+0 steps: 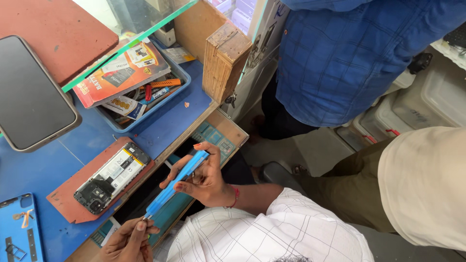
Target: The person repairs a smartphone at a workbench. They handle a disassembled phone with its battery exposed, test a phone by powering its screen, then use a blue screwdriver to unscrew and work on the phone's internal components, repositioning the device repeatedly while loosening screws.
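Your blue-topped bench [34, 170] carries an opened phone [112, 177] on a reddish mat at left; near centre, over the open drawer, you hold a long blue tool [177, 182] slantwise; your right hand [206, 179] curls round its far end, your left hand [127, 240] pinches the near tip; it looks light, stiff, slick plastic, so grip both ends.

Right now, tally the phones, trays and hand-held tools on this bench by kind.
Phones: 2, an intact phone and an opened phone
Trays: 1, a blue tray
Hand-held tools: 1, a blue tool between left hand and right hand
Total: 4
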`<move>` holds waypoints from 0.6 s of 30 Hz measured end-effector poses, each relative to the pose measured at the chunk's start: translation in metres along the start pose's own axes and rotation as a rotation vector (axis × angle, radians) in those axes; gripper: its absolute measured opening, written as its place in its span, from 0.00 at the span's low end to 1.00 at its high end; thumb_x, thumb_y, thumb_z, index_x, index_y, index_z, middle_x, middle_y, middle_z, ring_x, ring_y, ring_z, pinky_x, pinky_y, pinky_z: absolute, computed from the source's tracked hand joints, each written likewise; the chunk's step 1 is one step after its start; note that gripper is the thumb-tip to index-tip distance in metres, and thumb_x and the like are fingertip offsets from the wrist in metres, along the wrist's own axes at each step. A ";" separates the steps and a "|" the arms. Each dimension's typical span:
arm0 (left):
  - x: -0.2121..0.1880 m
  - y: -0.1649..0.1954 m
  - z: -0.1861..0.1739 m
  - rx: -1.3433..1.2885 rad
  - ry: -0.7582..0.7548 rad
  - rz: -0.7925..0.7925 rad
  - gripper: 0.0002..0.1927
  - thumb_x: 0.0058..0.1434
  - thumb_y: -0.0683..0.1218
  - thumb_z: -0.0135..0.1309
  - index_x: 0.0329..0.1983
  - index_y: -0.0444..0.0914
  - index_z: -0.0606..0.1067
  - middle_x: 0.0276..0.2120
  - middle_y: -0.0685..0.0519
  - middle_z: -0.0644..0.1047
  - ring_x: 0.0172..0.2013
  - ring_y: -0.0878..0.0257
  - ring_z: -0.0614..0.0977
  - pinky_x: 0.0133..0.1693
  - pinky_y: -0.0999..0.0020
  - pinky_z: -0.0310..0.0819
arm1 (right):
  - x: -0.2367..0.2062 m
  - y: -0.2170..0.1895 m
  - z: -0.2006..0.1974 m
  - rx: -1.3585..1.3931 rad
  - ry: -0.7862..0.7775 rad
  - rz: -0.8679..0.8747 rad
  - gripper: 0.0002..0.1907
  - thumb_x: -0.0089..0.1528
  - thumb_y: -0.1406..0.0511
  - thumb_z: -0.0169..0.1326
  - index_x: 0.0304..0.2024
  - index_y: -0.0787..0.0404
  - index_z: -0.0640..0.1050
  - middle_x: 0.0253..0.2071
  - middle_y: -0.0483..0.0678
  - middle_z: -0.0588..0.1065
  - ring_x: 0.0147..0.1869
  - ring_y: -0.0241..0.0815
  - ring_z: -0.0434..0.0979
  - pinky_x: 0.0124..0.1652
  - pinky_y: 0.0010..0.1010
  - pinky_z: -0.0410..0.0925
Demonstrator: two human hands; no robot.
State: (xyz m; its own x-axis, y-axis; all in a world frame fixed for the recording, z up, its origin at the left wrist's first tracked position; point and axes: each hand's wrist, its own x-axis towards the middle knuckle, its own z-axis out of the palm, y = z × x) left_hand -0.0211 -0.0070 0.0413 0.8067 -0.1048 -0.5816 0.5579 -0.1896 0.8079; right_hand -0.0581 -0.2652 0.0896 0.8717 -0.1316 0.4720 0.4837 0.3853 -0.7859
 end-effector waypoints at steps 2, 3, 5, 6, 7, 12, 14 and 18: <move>-0.001 0.005 0.006 0.085 0.026 -0.039 0.13 0.69 0.44 0.57 0.43 0.27 0.81 0.30 0.37 0.83 0.18 0.61 0.74 0.17 0.69 0.62 | 0.000 0.000 -0.002 -0.026 -0.016 -0.008 0.38 0.71 0.75 0.52 0.69 0.43 0.45 0.54 0.61 0.73 0.56 0.55 0.81 0.54 0.40 0.80; -0.002 0.007 0.008 0.092 0.038 -0.042 0.12 0.69 0.44 0.57 0.43 0.27 0.81 0.30 0.37 0.83 0.17 0.61 0.74 0.16 0.69 0.62 | -0.001 0.000 -0.002 -0.013 -0.015 0.009 0.38 0.71 0.75 0.52 0.69 0.43 0.45 0.53 0.61 0.73 0.56 0.55 0.81 0.54 0.40 0.80; -0.004 0.009 0.013 0.068 0.046 -0.013 0.12 0.67 0.43 0.57 0.42 0.27 0.80 0.30 0.38 0.84 0.18 0.61 0.76 0.15 0.70 0.63 | -0.001 -0.001 -0.004 0.011 -0.013 0.042 0.38 0.71 0.75 0.52 0.70 0.43 0.45 0.53 0.61 0.72 0.56 0.55 0.82 0.55 0.39 0.79; -0.006 0.008 0.016 0.036 0.040 0.017 0.12 0.66 0.42 0.57 0.42 0.26 0.80 0.30 0.38 0.84 0.19 0.61 0.79 0.15 0.70 0.64 | 0.000 -0.002 -0.006 0.011 -0.015 0.047 0.38 0.71 0.75 0.52 0.70 0.43 0.45 0.53 0.61 0.73 0.56 0.55 0.82 0.54 0.38 0.79; -0.007 0.008 0.018 0.007 0.036 0.045 0.12 0.65 0.41 0.57 0.42 0.25 0.80 0.30 0.37 0.84 0.21 0.61 0.81 0.15 0.71 0.65 | 0.000 -0.003 -0.007 0.014 -0.016 0.052 0.39 0.71 0.75 0.52 0.70 0.43 0.44 0.53 0.61 0.73 0.56 0.55 0.82 0.54 0.38 0.79; -0.010 -0.001 0.033 -0.190 0.032 0.217 0.13 0.62 0.36 0.57 0.46 0.20 0.77 0.34 0.31 0.82 0.31 0.52 0.86 0.29 0.66 0.81 | 0.001 -0.006 -0.008 -0.004 0.011 0.030 0.39 0.71 0.75 0.52 0.71 0.43 0.45 0.53 0.61 0.73 0.56 0.56 0.82 0.53 0.37 0.79; -0.009 -0.003 0.035 -0.320 -0.040 0.303 0.15 0.64 0.36 0.55 0.50 0.20 0.75 0.37 0.31 0.81 0.35 0.50 0.86 0.36 0.62 0.85 | 0.001 -0.007 -0.007 -0.058 0.041 -0.012 0.40 0.71 0.75 0.52 0.72 0.43 0.45 0.54 0.61 0.73 0.55 0.55 0.81 0.54 0.39 0.80; -0.006 -0.004 0.034 -0.454 -0.101 0.438 0.17 0.68 0.37 0.51 0.56 0.20 0.73 0.43 0.30 0.80 0.40 0.49 0.86 0.40 0.59 0.84 | 0.008 -0.015 -0.011 -0.020 0.202 -0.009 0.41 0.70 0.74 0.53 0.73 0.43 0.44 0.53 0.60 0.73 0.57 0.57 0.82 0.51 0.42 0.82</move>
State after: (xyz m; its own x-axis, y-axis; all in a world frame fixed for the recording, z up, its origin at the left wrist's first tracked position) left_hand -0.0350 -0.0385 0.0387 0.9688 -0.1746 -0.1760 0.2252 0.3223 0.9195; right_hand -0.0578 -0.2818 0.1007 0.8645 -0.3158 0.3909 0.4910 0.3650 -0.7910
